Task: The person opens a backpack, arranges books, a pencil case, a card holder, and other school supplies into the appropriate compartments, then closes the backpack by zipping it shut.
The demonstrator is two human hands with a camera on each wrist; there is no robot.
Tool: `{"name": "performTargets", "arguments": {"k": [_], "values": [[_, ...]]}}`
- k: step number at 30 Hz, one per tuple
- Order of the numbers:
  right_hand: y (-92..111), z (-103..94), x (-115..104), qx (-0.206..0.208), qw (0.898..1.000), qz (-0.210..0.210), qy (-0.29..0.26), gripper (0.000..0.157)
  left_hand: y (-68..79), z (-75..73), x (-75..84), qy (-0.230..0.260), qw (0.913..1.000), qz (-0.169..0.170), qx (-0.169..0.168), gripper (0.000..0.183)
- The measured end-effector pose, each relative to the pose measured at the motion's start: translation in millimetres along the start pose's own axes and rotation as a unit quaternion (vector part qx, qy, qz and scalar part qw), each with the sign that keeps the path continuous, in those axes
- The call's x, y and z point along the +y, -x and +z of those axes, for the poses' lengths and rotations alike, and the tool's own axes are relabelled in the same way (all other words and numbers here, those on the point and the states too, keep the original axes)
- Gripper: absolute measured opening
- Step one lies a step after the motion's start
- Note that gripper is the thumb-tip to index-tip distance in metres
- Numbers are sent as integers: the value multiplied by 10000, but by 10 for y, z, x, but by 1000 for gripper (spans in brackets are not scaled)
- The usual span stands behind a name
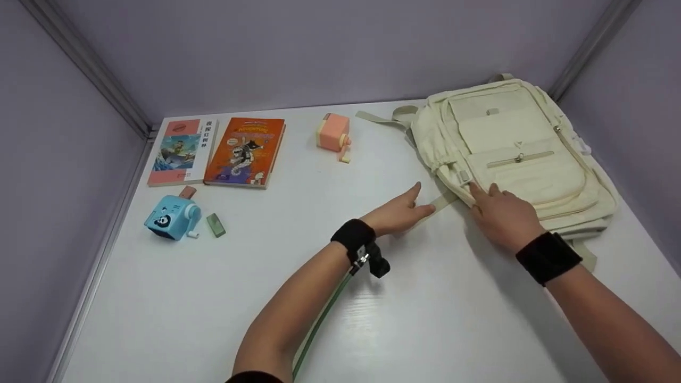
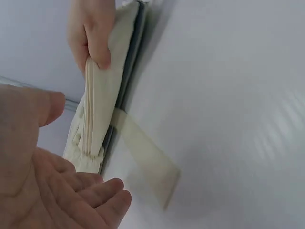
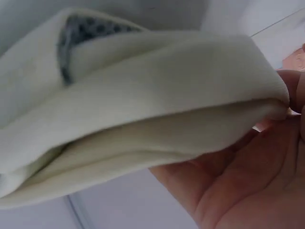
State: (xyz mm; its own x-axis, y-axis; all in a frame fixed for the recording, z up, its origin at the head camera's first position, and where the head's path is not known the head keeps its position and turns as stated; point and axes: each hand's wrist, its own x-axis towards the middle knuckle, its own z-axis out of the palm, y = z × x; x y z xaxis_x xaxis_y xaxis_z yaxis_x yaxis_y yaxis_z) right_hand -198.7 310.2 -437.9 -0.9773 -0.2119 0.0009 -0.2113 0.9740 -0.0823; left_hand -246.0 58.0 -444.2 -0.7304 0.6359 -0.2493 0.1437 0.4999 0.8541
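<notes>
A cream backpack lies on its back at the right of the white table, zipped front pocket facing up. My right hand grips its near-left side, near a zipper end. In the right wrist view, thumb and fingers pinch a fold of the cream fabric. My left hand hovers left of the backpack with its fingers extended and nothing in them. Close to its fingertips, a flat beige strap runs out from under the backpack onto the table.
Two books, one white and pink, one orange, lie at the back left. Before them are a blue pencil sharpener, a green eraser and a reddish eraser. A pink crank sharpener stands back centre. Grey walls enclose the table.
</notes>
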Motion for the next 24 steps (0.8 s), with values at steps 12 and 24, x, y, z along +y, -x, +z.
{"name": "performTargets", "arguments": {"k": [12,24], "values": [[-93,-17,-1062,356,9949,-497,800,51,-78,5,-144,4237,9023,-146,788,49],[-121,-281,-818,-988,9937,-424,-303,82,131,-147,-403,3529,9245,125,1437,76]]}}
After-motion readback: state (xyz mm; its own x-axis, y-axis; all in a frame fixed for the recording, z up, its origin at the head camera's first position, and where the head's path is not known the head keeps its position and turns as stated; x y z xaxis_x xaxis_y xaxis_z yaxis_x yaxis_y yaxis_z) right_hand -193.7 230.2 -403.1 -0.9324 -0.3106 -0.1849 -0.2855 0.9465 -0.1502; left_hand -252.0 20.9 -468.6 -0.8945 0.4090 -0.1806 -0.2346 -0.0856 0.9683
